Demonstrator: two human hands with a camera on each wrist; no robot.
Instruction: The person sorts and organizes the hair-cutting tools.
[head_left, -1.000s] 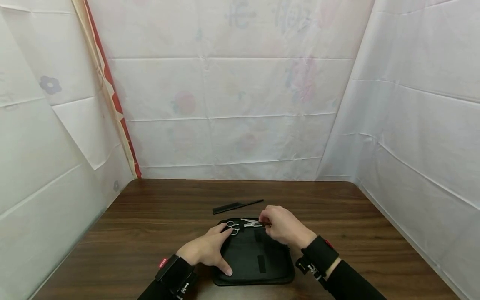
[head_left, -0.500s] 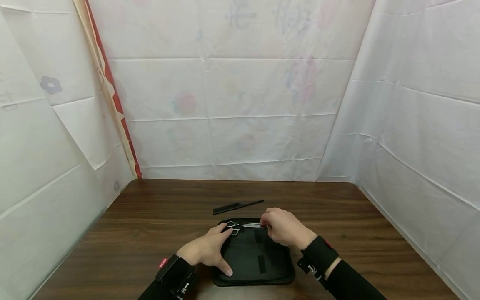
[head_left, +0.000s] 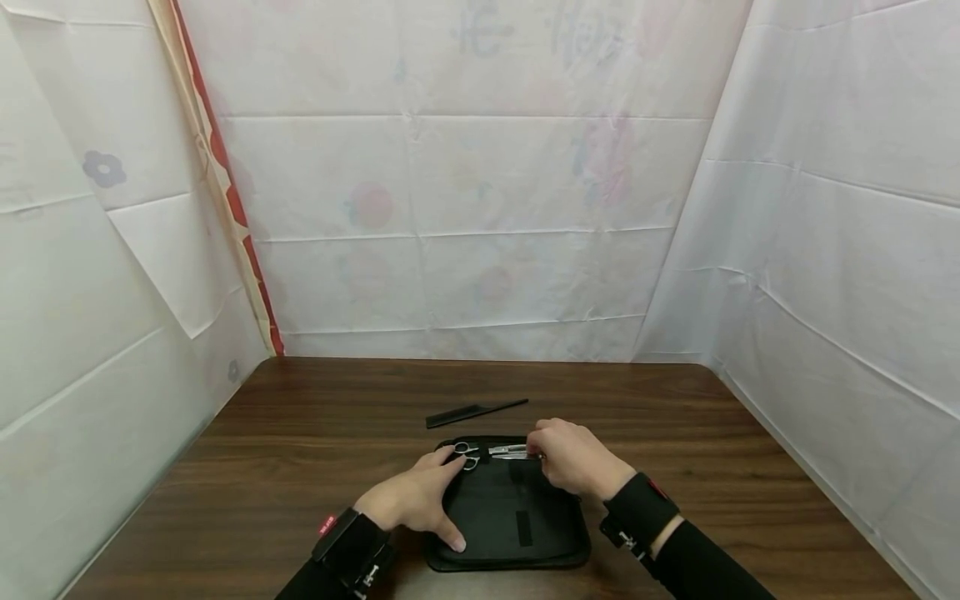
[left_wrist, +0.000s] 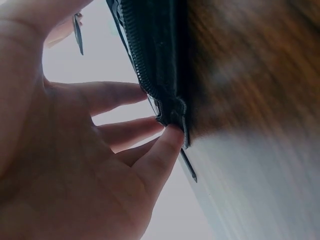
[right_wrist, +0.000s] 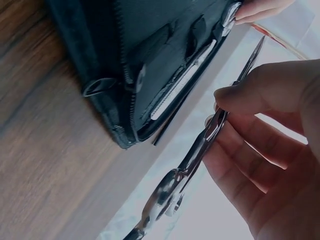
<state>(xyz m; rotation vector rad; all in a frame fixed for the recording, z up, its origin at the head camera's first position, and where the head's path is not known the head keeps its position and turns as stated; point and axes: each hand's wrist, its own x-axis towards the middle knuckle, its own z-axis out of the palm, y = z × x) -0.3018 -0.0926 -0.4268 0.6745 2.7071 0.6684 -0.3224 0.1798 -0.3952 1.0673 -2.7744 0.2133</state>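
My right hand [head_left: 566,454] pinches a pair of metal scissors [right_wrist: 192,157] between thumb and fingers, low over the far right of an open black zip case [head_left: 487,510]. In the right wrist view the blades point up and right, and the finger rings lie toward the lower left. A second pair of silver scissors [right_wrist: 185,85] lies along the far edge of the case under a black strap. My left hand [head_left: 420,497] rests spread on the left side of the case, its straight fingertips near the second pair's rings. The left wrist view shows those fingers touching the zipped edge [left_wrist: 134,52].
A black tail comb [head_left: 457,416] lies on the brown wooden table [head_left: 300,433] just beyond the case. White sheets [head_left: 465,275] hang behind the table and on both sides. A black strap [head_left: 522,528] sits on the near part of the case lining.
My right hand has shifted slightly right and nearer with the scissors. Their blades, angled beyond the second pair earlier, now overlap that pair's blades in the head view. My left hand stays put.
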